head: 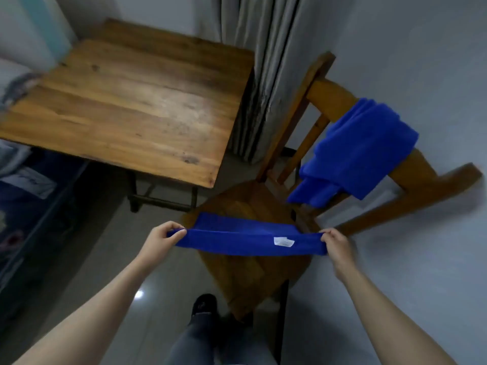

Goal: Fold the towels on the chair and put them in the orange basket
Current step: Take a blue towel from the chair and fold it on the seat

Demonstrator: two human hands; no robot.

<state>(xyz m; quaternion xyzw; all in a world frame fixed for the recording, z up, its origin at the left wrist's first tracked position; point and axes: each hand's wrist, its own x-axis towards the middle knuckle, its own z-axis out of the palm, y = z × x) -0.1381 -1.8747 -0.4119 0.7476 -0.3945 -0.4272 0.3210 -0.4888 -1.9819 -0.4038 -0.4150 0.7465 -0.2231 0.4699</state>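
1. Pale grey walls and a glossy grey floor [110, 259] frame the scene, with a grey pleated curtain [263, 75] hanging at the far centre.
2. At far left stands a wooden table [126, 106], its top bare.
3. Right of the table is a wooden chair [253, 272], its seat near the centre and its backrest rising to the far right.
4. A blue towel [245, 239] is stretched flat between both hands just above the near part of the seat, folded into a long band with a white label [283, 241] facing up on its right half.
5. The left hand [160, 241] pinches the band's left end between thumb and fingers.
6. The right hand [338, 246] is closed on the right end; it is slightly blurred.
7. A second blue towel [358, 151] is draped over the backrest, hanging in loose folds toward the seat.
8. Below, at the near edge, the person's grey trouser leg [195, 341] and a dark shoe [204, 304] show on the floor.
9. The orange basket is not in view.
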